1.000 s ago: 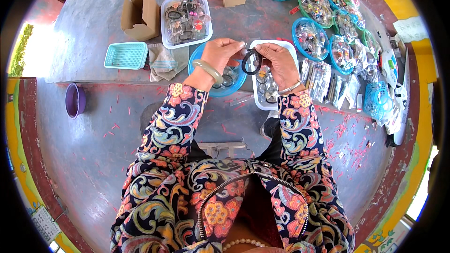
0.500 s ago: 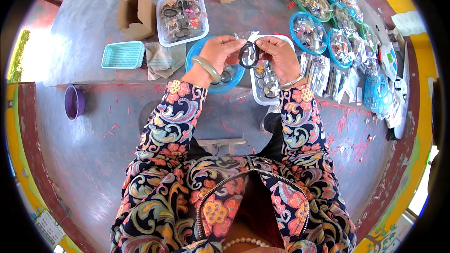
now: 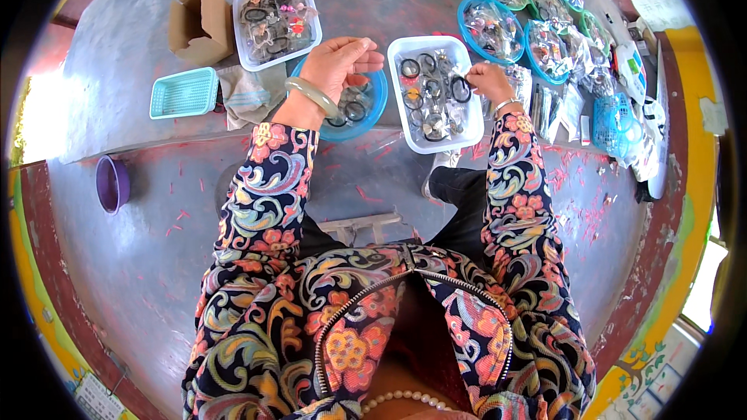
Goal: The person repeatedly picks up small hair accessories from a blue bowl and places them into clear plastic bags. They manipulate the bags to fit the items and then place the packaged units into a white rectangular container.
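Note:
My right hand (image 3: 492,82) pinches a black ring-shaped hair tie (image 3: 461,90) over the right side of a white plastic basket (image 3: 398,48). More dark hair ties and small clear-bagged pieces lie inside that basket. My left hand (image 3: 336,70), wearing a pale bangle, hovers over a round blue basin (image 3: 380,101). Its fingers are loosely bent and apart, and nothing shows in them. Several black hair ties (image 3: 354,111) rest in the basin, partly hidden by the hand.
Beyond my left hand stand another white basket (image 3: 311,8) of bagged hair ties and a cardboard box (image 3: 194,43). A turquoise tray (image 3: 184,93) and grey cloth (image 3: 250,97) lie left. Round baskets (image 3: 490,27) fill the back right. A purple bucket (image 3: 113,184) sits lower left.
My hands have parted. The right one has carried the black hair tie rightward over the white basket; the left has let go and drawn back left above the blue basin.

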Action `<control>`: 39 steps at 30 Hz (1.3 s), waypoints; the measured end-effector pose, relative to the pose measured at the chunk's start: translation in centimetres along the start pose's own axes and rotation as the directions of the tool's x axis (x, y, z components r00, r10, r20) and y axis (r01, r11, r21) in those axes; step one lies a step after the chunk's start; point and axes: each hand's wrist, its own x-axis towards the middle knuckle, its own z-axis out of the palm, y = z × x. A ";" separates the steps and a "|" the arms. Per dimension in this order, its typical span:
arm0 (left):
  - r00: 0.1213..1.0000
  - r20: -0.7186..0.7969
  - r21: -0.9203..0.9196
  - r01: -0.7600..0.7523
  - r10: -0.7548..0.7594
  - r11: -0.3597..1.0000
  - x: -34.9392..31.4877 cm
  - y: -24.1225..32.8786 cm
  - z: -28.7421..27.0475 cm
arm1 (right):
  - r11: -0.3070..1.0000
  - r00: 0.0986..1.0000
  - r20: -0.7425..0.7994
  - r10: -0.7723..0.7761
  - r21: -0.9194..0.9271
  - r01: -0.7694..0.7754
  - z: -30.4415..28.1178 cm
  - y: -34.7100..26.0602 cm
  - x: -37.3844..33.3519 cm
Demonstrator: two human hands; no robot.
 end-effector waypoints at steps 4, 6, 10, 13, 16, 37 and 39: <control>1.000 0.007 0.011 0.011 -0.011 1.000 -0.3 0.5 0.0 | 0.991 0.967 0.228 0.111 -0.103 -0.090 0.2 4.4 0.7; 1.000 0.022 0.011 0.006 -0.007 1.000 0.0 0.3 0.1 | 0.983 0.947 0.287 0.146 -0.148 -0.107 0.3 6.3 0.8; 1.000 0.004 0.019 0.014 -0.014 1.000 -0.3 0.3 -0.4 | 0.966 0.923 0.330 0.198 -0.223 -0.127 2.0 5.7 0.4; 1.000 0.017 0.019 0.013 -0.014 1.000 -0.2 0.4 0.0 | 0.947 0.916 0.336 0.220 -0.300 -0.117 2.3 6.7 0.2; 0.999 0.032 0.025 0.011 -0.012 1.000 0.0 0.5 0.2 | 0.747 0.923 0.294 0.248 -0.665 0.011 2.7 6.3 0.3; 0.876 -0.312 -0.453 -0.477 0.367 0.753 -2.4 6.2 -6.8 | 0.689 0.826 0.416 -0.381 -0.468 0.554 16.5 -7.8 -0.2; 0.910 -0.272 -0.571 -0.415 0.313 0.708 -1.5 5.7 -7.4 | 0.671 0.829 0.448 -0.335 -0.504 0.544 18.6 -7.7 0.2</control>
